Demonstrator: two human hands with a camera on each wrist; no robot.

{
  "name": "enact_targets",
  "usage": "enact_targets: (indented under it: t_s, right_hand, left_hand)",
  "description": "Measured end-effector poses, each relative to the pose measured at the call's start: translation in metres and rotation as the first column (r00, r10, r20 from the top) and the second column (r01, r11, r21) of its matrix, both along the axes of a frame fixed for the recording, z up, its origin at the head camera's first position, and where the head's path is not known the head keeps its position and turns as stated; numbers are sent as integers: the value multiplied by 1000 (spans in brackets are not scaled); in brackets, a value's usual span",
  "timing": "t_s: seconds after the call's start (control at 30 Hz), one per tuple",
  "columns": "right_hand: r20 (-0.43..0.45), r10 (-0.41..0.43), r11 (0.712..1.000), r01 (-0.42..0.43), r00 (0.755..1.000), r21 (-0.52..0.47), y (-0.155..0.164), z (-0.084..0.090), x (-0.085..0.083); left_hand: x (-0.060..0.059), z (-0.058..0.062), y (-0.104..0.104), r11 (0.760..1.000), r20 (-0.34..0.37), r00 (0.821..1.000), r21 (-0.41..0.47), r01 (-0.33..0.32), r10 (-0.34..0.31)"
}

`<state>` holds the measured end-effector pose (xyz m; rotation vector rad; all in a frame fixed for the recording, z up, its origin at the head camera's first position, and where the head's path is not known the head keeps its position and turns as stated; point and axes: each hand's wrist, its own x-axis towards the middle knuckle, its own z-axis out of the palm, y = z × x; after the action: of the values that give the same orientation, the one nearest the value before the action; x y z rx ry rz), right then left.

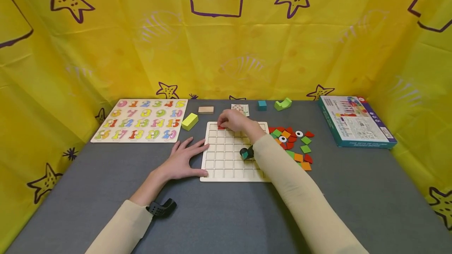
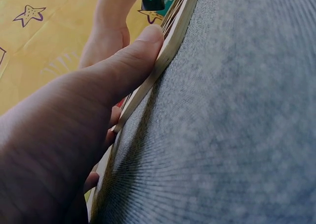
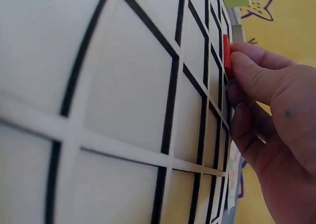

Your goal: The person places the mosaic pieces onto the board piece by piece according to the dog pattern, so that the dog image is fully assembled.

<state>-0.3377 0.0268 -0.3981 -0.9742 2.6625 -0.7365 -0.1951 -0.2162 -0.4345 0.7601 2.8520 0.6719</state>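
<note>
A pale wooden grid board (image 1: 226, 156) lies on the grey table. My right hand (image 1: 231, 120) reaches over its far edge and pinches a small red tile (image 1: 221, 127) at a cell in the top row; the red tile (image 3: 226, 55) shows between thumb and fingertip in the right wrist view, against the grid board (image 3: 123, 110). My left hand (image 1: 181, 160) lies flat on the table with straight fingers, its thumb (image 2: 133, 61) pressed against the board's left edge (image 2: 168, 56).
A pile of coloured tiles (image 1: 294, 146) lies right of the board. A number puzzle (image 1: 141, 120) sits at the left, a box (image 1: 354, 120) at the right. Yellow block (image 1: 190, 121), wooden block (image 1: 206, 109), card (image 1: 240, 109), teal cube (image 1: 262, 105) and green piece (image 1: 283, 104) stand behind.
</note>
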Motion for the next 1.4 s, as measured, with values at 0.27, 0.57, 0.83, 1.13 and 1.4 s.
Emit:
enact_targets:
  t_s: [0.27, 0.57, 0.83, 1.13, 1.4]
  right_hand:
    - [18, 36, 998, -35, 999, -59, 12, 2, 0]
    - [27, 14, 994, -11, 1000, -110, 44, 9, -2]
    - [30, 20, 992, -16, 999, -129, 75, 15, -2]
    - [46, -87, 992, 91, 995, -86, 117, 23, 2]
    - [50, -114, 991, 117, 992, -63, 154, 19, 7]
  left_hand:
    - [-1, 0, 0, 1000, -13, 1000, 2, 9, -9]
    - [1, 0, -2, 1000, -34, 999, 10, 21, -21]
    - [1, -1, -3, 1000, -44, 999, 8, 25, -25]
    - [1, 0, 0, 999, -38, 999, 20, 25, -24]
    - [2, 0, -1, 1000, -33, 999, 18, 19, -18]
